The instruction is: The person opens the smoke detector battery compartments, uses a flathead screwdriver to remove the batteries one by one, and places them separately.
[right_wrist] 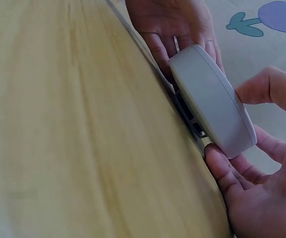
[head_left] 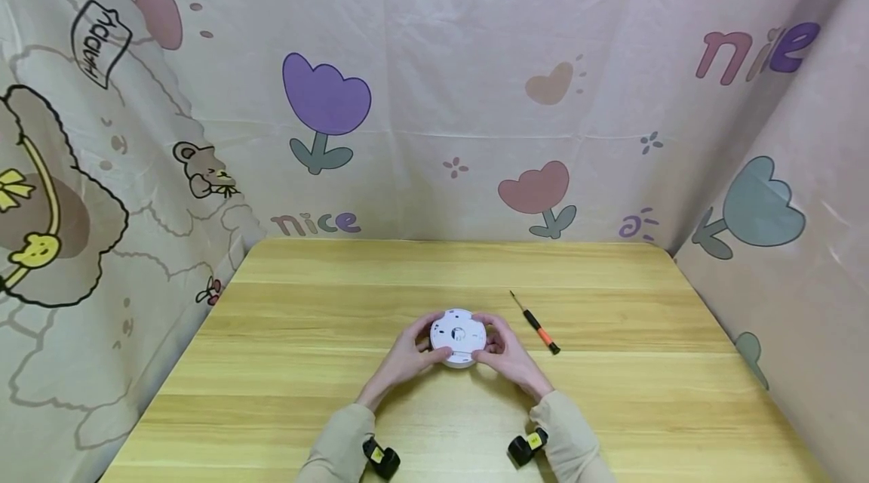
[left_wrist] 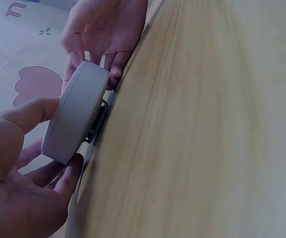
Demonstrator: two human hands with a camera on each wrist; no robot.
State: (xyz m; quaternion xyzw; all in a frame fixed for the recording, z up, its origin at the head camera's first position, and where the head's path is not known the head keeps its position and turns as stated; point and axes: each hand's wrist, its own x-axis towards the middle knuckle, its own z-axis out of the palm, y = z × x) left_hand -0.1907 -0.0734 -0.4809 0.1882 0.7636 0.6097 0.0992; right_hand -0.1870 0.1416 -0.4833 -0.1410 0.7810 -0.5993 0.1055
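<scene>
A round white smoke-detector-like device (head_left: 458,347) is held over the middle of the table, its flat face with slots and small holes turned up. My left hand (head_left: 407,353) grips its left rim, thumb on the near edge of the face. On the opposite rim my right hand (head_left: 509,355) grips it the same way. The left wrist view shows the smooth side wall of the device (left_wrist: 78,111) and a dark slotted frame protruding underneath. In the right wrist view, the device (right_wrist: 209,99) sits tilted between both hands, close to the wood.
A screwdriver (head_left: 536,324) with a black and orange handle lies right of the hands, tip pointing away. The wooden table (head_left: 305,302) ends at a printed curtain (head_left: 421,90) behind, with more curtain at both sides.
</scene>
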